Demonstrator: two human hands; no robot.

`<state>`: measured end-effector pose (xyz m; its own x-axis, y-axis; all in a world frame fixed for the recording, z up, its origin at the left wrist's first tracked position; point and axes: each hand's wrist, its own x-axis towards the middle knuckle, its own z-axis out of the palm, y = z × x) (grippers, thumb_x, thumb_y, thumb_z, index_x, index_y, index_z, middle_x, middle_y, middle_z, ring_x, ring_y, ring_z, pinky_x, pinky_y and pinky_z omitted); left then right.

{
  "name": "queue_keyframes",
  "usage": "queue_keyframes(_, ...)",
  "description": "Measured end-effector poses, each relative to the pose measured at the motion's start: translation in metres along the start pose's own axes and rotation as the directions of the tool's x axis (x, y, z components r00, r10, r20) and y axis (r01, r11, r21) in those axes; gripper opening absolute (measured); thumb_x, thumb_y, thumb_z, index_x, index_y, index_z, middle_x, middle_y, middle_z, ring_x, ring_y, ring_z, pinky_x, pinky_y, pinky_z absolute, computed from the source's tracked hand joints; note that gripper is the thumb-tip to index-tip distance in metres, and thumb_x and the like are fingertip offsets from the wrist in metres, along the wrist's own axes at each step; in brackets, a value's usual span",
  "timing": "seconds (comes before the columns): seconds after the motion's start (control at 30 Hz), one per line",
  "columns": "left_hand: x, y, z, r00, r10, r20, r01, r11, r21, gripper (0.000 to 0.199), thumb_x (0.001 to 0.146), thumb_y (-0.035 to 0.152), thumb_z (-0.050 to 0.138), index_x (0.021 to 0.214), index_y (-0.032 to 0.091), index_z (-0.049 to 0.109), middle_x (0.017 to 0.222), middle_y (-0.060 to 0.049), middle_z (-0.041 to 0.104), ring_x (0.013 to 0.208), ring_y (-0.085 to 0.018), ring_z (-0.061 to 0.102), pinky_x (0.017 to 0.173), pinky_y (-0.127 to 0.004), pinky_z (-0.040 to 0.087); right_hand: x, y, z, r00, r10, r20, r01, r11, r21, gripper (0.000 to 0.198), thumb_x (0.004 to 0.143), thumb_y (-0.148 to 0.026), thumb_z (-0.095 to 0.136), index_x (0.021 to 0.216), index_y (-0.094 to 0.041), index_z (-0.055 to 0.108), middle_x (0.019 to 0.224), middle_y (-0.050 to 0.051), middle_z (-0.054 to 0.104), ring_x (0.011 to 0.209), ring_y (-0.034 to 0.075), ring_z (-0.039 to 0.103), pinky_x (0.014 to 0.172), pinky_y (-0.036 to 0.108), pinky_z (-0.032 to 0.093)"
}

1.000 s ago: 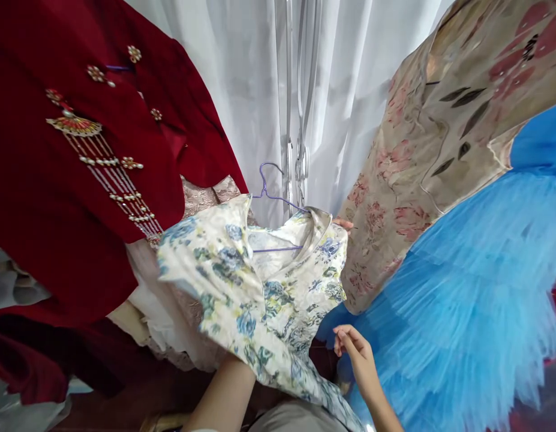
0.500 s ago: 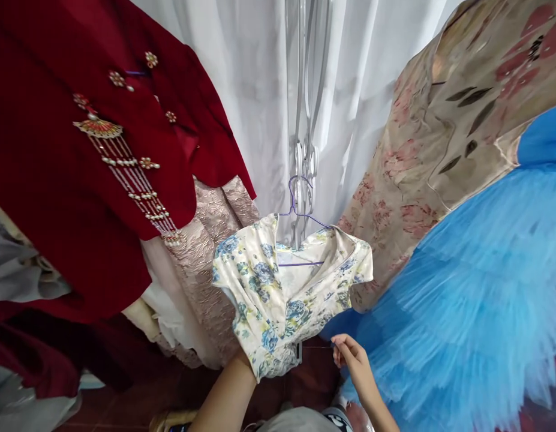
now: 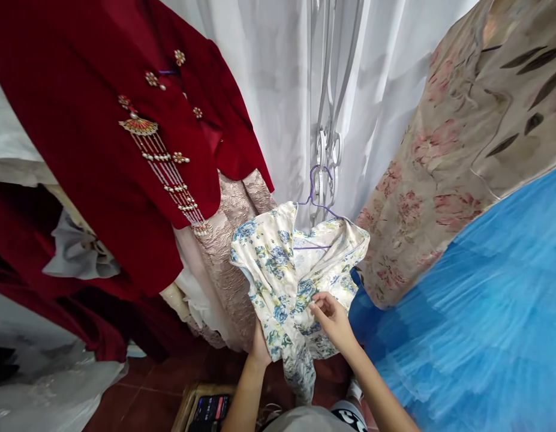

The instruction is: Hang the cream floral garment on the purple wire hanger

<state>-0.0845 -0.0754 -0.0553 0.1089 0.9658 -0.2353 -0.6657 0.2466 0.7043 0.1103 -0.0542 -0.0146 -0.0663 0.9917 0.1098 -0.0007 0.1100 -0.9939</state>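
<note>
A white floral dress (image 3: 278, 270) with blue flowers and a V neckline hangs on a thin purple hanger (image 3: 312, 195) in the middle of the view. My left hand (image 3: 261, 347) is at the dress's left side near the waist, its fingers hidden behind the cloth. In front of the bodice is my right hand (image 3: 330, 315), with thumb and forefinger brought together in a pinch at the fabric. Whether cloth or some small thing is between those fingertips, I cannot make out. The skirt part falls in folds below the hands.
A dark red jacket (image 3: 179, 150) with a beaded tassel brooch (image 3: 165, 162) hangs left. To the right are a beige floral garment (image 3: 439, 150) and a blue tulle skirt (image 3: 475, 312). White curtain (image 3: 269, 78) lies behind. A phone (image 3: 212, 408) rests low, near my left forearm.
My right hand has moved up and left from beside the dress to the front of its bodice. The view has shifted, and more of the dress's lower part shows.
</note>
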Motion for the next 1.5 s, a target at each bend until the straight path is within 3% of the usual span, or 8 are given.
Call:
queue_keyframes(0.33,-0.004,-0.01,0.006,0.965,0.243,-0.099,-0.14,0.796,0.589,0.066,0.067,0.051,0.083,0.122,0.017,0.066,0.107,-0.013,0.075,0.117,-0.036,0.066,0.111,-0.052,0.045,0.038,-0.04,0.015,0.999,0.014,0.043,-0.001,0.961,-0.275,0.032,0.085,-0.045,0.061,0.065,-0.022,0.051,0.05,-0.004,0.049,0.045,0.013,0.043,0.048,0.025,0.028)
queue_keyframes(0.4,0.002,-0.01,0.007,0.851,0.492,-0.182,-0.288,0.729,0.621,0.067,0.071,0.05,0.08,0.125,0.017,0.061,0.111,-0.014,0.072,0.11,-0.034,0.068,0.102,-0.05,0.051,0.031,-0.035,0.008,0.996,0.045,0.074,-0.032,0.985,-0.168,0.036,0.085,-0.049,0.062,0.065,-0.022,0.049,0.047,-0.006,0.045,0.043,0.011,0.039,0.047,0.024,0.026)
queue_keyframes(0.53,0.004,-0.008,0.021,0.42,0.907,-0.035,-0.525,0.275,0.806,0.039,0.084,0.037,0.072,0.116,0.019,0.059,0.117,-0.013,0.064,0.112,-0.027,0.062,0.1,-0.042,0.05,0.012,-0.03,-0.007,0.995,0.089,0.037,-0.086,0.994,-0.068,0.042,0.083,-0.055,0.067,0.064,-0.021,0.05,0.046,-0.005,0.046,0.042,0.01,0.037,0.046,0.024,0.027)
queue_keyframes(0.73,0.011,-0.024,0.069,0.643,0.672,0.367,-0.641,0.21,0.738,0.028,0.093,0.031,0.059,0.118,0.017,0.061,0.109,-0.013,0.067,0.104,-0.025,0.065,0.091,-0.037,0.053,-0.006,-0.043,-0.002,0.994,0.1,0.033,-0.1,0.995,-0.003,0.041,0.076,-0.053,0.076,0.063,-0.02,0.056,0.046,-0.004,0.05,0.041,0.009,0.037,0.045,0.024,0.027)
queue_keyframes(1.0,0.022,-0.019,0.07,0.634,0.684,0.36,-0.638,0.201,0.743,0.031,0.095,0.032,0.056,0.067,0.017,0.059,0.063,0.0,0.058,0.061,-0.014,0.056,0.062,-0.023,0.044,0.002,-0.049,0.009,0.985,0.143,0.094,-0.149,0.987,0.059,0.049,0.082,-0.063,0.065,0.063,-0.018,0.062,0.043,-0.002,0.055,0.035,0.009,0.039,0.04,0.023,0.03)
queue_keyframes(1.17,0.021,-0.021,0.065,0.654,0.676,0.339,-0.613,0.212,0.761,0.024,0.092,0.025,0.062,0.069,0.016,0.063,0.067,-0.002,0.064,0.064,-0.015,0.061,0.064,-0.023,0.047,0.043,-0.094,-0.011,0.995,0.027,-0.095,-0.022,0.998,0.051,0.046,0.085,-0.06,0.062,0.067,-0.018,0.065,0.043,-0.001,0.056,0.034,0.009,0.034,0.038,0.024,0.024)
queue_keyframes(1.27,0.017,-0.023,0.068,0.656,0.699,0.285,-0.59,0.239,0.772,0.026,0.092,0.027,0.063,0.069,0.016,0.064,0.067,-0.002,0.063,0.064,-0.015,0.06,0.064,-0.024,0.048,0.056,-0.113,-0.02,0.995,0.009,0.099,0.009,0.984,-0.178,0.042,0.087,-0.049,0.065,0.059,-0.018,0.064,0.042,0.0,0.057,0.036,0.01,0.038,0.041,0.024,0.025)
queue_keyframes(1.5,0.012,-0.007,0.076,0.645,0.699,0.309,-0.609,0.225,0.761,0.02,0.096,0.027,0.058,0.091,0.017,0.073,0.079,-0.007,0.069,0.072,-0.017,0.065,0.067,-0.026,0.052,0.039,-0.065,-0.015,0.989,0.072,0.129,-0.027,0.947,-0.32,0.021,0.081,-0.039,0.073,0.078,-0.02,0.065,0.052,-0.001,0.063,0.047,0.016,0.053,0.046,0.025,0.034)
